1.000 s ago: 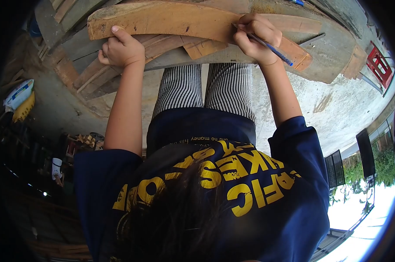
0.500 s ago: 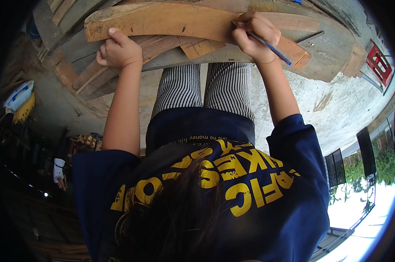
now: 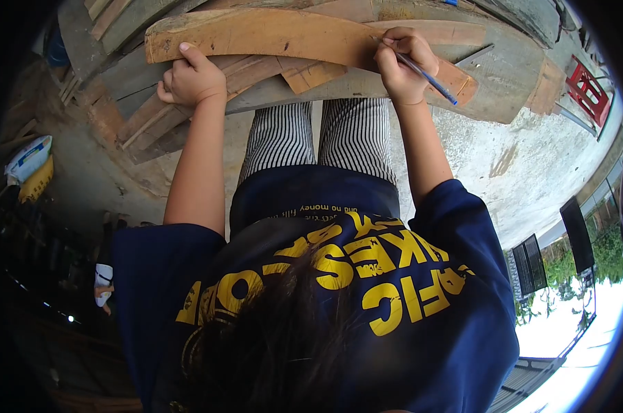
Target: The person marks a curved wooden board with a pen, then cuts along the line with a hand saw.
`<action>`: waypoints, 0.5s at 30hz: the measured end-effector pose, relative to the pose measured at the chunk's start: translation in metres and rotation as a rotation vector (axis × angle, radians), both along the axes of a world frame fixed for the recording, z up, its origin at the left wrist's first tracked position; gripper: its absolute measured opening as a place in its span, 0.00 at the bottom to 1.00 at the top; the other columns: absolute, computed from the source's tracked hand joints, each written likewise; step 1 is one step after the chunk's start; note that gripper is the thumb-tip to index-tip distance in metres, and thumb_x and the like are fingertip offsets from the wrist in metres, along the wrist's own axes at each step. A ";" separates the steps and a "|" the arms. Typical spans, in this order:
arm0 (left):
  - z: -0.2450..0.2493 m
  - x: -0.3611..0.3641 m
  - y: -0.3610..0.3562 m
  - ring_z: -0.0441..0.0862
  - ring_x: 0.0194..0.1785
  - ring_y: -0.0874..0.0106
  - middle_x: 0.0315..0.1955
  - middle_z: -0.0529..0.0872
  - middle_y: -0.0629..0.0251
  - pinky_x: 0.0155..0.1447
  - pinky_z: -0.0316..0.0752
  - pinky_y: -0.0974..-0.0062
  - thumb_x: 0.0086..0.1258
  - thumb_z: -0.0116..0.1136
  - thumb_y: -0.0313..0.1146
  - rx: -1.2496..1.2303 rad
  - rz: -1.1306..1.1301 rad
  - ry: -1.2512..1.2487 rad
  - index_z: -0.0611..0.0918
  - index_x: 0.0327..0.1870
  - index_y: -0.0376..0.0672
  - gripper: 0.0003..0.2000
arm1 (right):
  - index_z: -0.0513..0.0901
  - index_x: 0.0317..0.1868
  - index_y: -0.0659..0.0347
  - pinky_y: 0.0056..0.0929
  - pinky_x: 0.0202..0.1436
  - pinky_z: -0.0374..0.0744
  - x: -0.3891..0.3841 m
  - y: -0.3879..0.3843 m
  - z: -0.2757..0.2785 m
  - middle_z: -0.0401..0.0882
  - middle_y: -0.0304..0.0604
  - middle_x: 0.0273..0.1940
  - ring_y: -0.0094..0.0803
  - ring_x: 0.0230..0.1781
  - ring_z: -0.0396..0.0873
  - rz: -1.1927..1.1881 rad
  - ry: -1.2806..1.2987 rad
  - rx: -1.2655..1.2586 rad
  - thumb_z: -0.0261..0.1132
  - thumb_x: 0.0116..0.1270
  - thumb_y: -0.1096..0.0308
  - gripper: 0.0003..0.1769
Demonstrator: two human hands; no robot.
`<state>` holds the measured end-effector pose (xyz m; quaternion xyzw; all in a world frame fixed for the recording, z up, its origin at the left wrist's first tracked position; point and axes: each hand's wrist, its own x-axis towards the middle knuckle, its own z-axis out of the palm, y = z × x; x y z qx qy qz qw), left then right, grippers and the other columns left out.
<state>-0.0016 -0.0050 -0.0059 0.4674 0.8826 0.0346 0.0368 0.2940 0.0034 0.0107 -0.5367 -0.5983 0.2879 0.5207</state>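
Grey wooden surface (image 3: pixel 507 89); overlapping boards (image 3: pixel 315 74) atop

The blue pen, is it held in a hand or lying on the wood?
Held: the right hand grips the pen, which points toward the curved board.

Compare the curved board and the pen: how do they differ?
The curved board is brown; the pen shows blue.
The curved board is large and bowed; the pen is small and straight.
The curved board lies over other wood pieces; the pen slants in the right hand.
Both are longer than wide.
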 end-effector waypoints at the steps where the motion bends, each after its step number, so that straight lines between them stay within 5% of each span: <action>1: 0.000 0.000 0.000 0.76 0.45 0.63 0.24 0.84 0.60 0.68 0.46 0.58 0.71 0.32 0.53 0.013 -0.004 0.003 0.84 0.27 0.38 0.31 | 0.68 0.17 0.64 0.22 0.26 0.76 -0.006 0.000 0.003 0.79 0.45 0.23 0.28 0.20 0.76 0.001 -0.003 -0.014 0.61 0.42 0.81 0.09; 5: -0.002 -0.002 -0.002 0.77 0.45 0.64 0.23 0.84 0.61 0.68 0.47 0.57 0.71 0.33 0.53 0.049 -0.010 0.015 0.85 0.27 0.39 0.30 | 0.69 0.16 0.64 0.22 0.27 0.76 -0.018 -0.002 -0.005 0.78 0.44 0.22 0.30 0.21 0.76 -0.030 -0.174 0.006 0.62 0.42 0.80 0.09; 9: 0.001 0.003 0.002 0.77 0.43 0.64 0.23 0.84 0.63 0.67 0.48 0.57 0.70 0.34 0.53 0.070 -0.006 0.036 0.85 0.27 0.40 0.29 | 0.70 0.21 0.65 0.23 0.28 0.77 -0.013 -0.020 -0.006 0.78 0.45 0.25 0.27 0.22 0.76 -0.117 0.127 -0.102 0.61 0.47 0.82 0.07; 11: 0.001 0.005 0.005 0.78 0.42 0.64 0.22 0.84 0.63 0.67 0.49 0.58 0.70 0.35 0.52 0.062 -0.005 0.058 0.86 0.26 0.41 0.29 | 0.72 0.29 0.68 0.22 0.32 0.78 -0.009 -0.028 0.021 0.78 0.48 0.35 0.27 0.28 0.78 -0.138 0.375 -0.285 0.58 0.55 0.84 0.04; 15: 0.011 0.009 0.008 0.79 0.46 0.59 0.28 0.85 0.54 0.68 0.48 0.57 0.70 0.32 0.54 -0.001 0.032 -0.017 0.85 0.29 0.37 0.31 | 0.76 0.34 0.69 0.21 0.35 0.79 -0.009 -0.029 0.104 0.76 0.49 0.41 0.29 0.34 0.80 -0.009 0.343 -0.310 0.55 0.59 0.85 0.05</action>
